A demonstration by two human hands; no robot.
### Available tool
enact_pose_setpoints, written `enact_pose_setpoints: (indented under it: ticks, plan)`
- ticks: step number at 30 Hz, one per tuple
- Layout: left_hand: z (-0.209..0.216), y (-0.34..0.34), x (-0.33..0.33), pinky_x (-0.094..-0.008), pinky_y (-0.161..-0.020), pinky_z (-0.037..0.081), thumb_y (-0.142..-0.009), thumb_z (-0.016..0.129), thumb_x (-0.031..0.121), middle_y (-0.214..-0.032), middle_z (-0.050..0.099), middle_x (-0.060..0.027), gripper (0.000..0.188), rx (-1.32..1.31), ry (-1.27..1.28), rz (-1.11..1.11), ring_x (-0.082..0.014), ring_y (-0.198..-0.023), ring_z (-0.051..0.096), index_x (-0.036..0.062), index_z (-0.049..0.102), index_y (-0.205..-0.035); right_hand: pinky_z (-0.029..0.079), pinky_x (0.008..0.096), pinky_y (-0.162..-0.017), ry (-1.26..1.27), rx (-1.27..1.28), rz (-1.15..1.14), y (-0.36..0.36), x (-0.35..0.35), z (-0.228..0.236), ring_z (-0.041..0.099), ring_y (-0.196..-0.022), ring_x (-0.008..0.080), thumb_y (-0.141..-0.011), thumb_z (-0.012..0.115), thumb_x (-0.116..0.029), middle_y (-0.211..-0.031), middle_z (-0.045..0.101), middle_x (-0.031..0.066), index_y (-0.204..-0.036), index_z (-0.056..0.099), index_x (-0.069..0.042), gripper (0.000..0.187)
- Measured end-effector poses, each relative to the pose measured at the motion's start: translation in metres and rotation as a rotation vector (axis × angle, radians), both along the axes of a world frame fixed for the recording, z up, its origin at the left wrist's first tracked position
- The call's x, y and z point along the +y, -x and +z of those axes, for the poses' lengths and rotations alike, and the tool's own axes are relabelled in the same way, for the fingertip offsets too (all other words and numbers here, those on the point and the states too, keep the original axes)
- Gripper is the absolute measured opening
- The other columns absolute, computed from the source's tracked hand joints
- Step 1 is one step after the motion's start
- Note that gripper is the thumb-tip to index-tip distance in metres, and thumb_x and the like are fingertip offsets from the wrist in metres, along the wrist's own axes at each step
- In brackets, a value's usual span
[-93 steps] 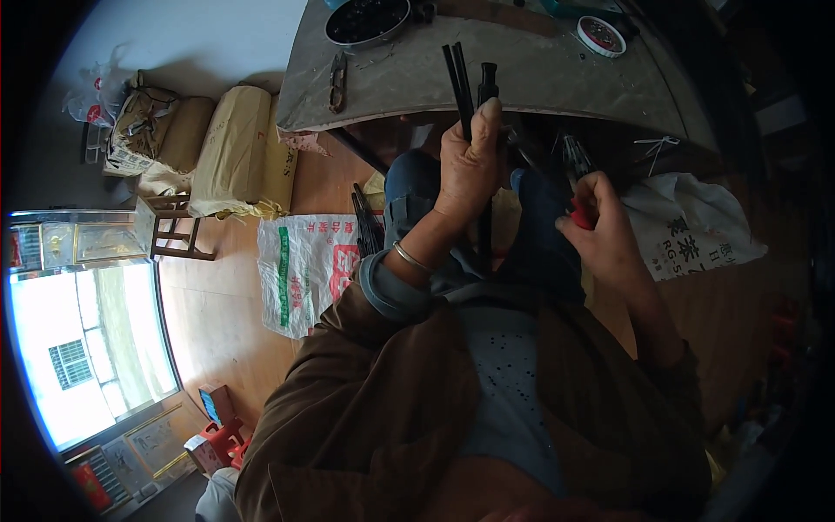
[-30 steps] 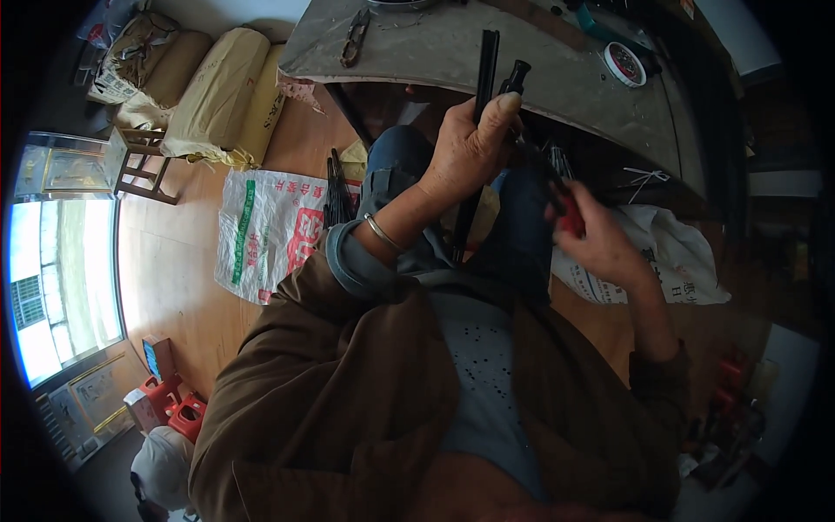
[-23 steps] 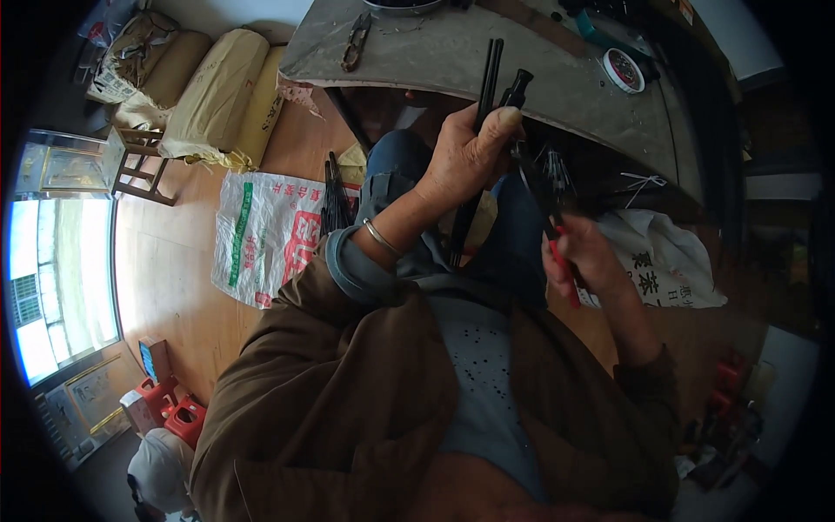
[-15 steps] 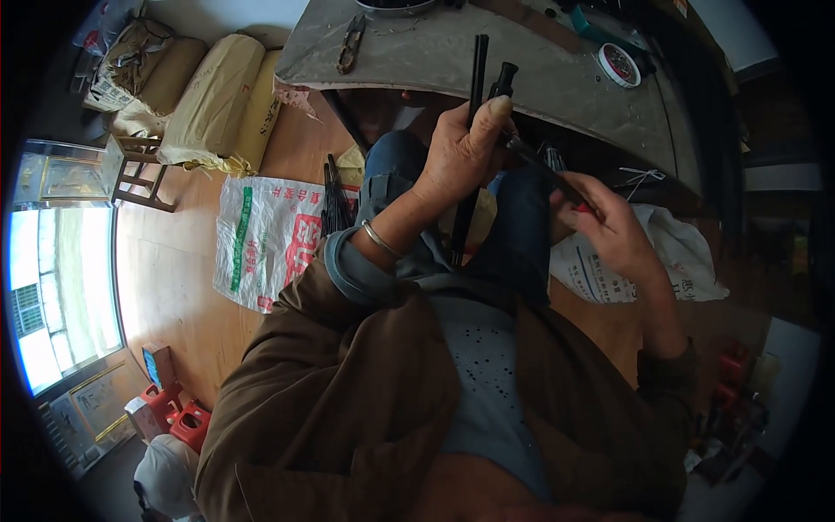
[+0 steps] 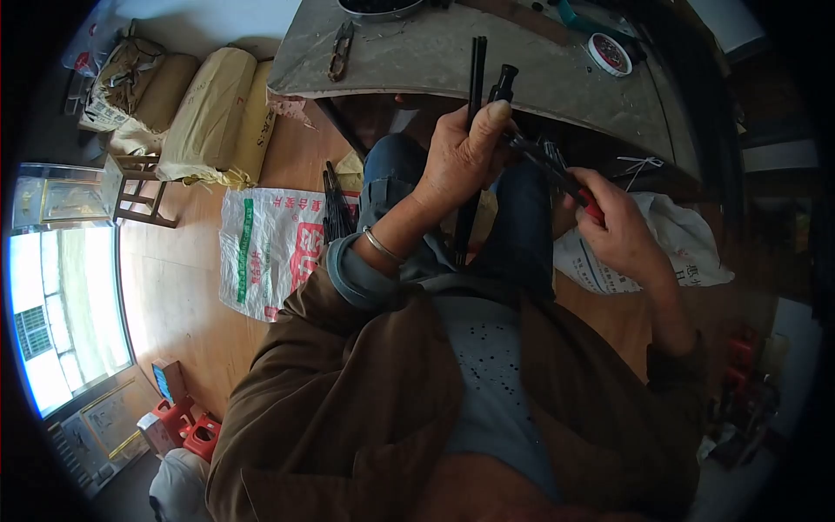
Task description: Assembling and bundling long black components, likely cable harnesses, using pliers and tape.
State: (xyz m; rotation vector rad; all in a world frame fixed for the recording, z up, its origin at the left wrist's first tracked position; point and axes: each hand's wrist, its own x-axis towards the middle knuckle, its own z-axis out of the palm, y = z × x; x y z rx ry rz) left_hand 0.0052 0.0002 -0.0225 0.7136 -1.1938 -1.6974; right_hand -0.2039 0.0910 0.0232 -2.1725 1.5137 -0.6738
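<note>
Black rods [image 5: 477, 74] left, red-handled tool [image 5: 592, 209] right

I see the left hand [image 5: 461, 155] closed around the rods, which poke up past its thumb beside a black flared piece [image 5: 504, 82]. The right hand [image 5: 628, 237] grips the tool, its dark end pointing at the left hand; I can't tell whether they touch. Snips [image 5: 339, 54] lie on the table [image 5: 417, 63] beyond the left hand, a white sack [image 5: 687, 230] below the right.

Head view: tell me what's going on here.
The person's left hand grips slim black rods and a black flared-end piece. The right hand holds a red-handled tool, apparently pliers, its tip at the left hand; whether it touches anything there is unclear. Ahead, snips and a white-rimmed round dish lie on the grey table.
</note>
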Motion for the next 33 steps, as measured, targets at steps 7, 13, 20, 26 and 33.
enact_pose_setpoints:
  ticks: [7, 13, 20, 26, 33]
  plan:
    - [-0.001, 0.006, 0.002, -0.0212, -0.039, 0.034, -0.094, 0.052, 0.047, -0.057, 0.051, -0.0010, 0.048, -0.046, 0.038, 0.059, -0.0059, -0.042, 0.045, 0.0007, 0.058, -0.084, 0.036, 0.0238, -0.042, -1.104, -1.080, -0.076, -0.038, 0.030, -0.016, 0.039, -0.048, 0.0073, -0.097, 0.050, -0.024, -0.064, 0.042, -0.0002, -0.105, 0.049, -0.002, 0.023]
    - [0.001, -0.005, -0.011, -0.0226, -0.039, 0.035, -0.095, 0.042, 0.057, -0.057, 0.052, -0.0022, 0.060, -0.005, -0.001, -0.176, -0.0084, -0.041, 0.046, 0.0001, 0.059, -0.084, 0.051, 0.0278, -0.054, -1.036, -0.904, -0.008, -0.027, 0.018, -0.005, 0.059, -0.058, 0.0165, -0.099, 0.046, -0.034, -0.076, 0.058, 0.0102, -0.118, 0.047, 0.003, 0.042]
    - [-0.002, -0.005, -0.015, -0.0235, -0.039, 0.035, -0.095, 0.037, 0.059, -0.051, 0.049, -0.0023, 0.065, 0.025, 0.011, -0.277, -0.0097, -0.040, 0.045, -0.0008, 0.060, -0.085, 0.057, 0.0344, -0.062, -1.141, -0.941, 0.008, -0.019, 0.012, 0.010, 0.066, -0.069, 0.0214, -0.099, 0.044, -0.030, -0.088, 0.063, 0.0153, -0.127, 0.040, 0.007, 0.046]
    - [-0.002, -0.004, -0.013, -0.0242, -0.039, 0.036, -0.095, 0.038, 0.060, -0.051, 0.049, -0.0023, 0.065, 0.022, 0.010, -0.256, -0.0097, -0.040, 0.045, -0.0006, 0.060, -0.085, 0.052, 0.0297, -0.053, -1.167, -0.907, -0.001, -0.017, 0.012, 0.011, 0.058, -0.056, 0.0134, -0.099, 0.045, -0.034, -0.073, 0.055, 0.0062, -0.114, 0.048, 0.003, 0.040]
    - [0.001, 0.001, -0.013, -0.0234, -0.041, 0.035, -0.094, 0.034, 0.063, -0.051, 0.042, 0.0000, 0.069, -0.027, 0.014, -0.287, -0.0089, -0.042, 0.042, -0.0007, 0.060, -0.088, 0.040, 0.0271, -0.040, -1.224, -1.015, -0.064, -0.031, 0.019, 0.000, 0.045, -0.045, 0.0091, -0.099, 0.041, -0.043, -0.059, 0.041, -0.0004, -0.092, 0.049, -0.002, 0.043]
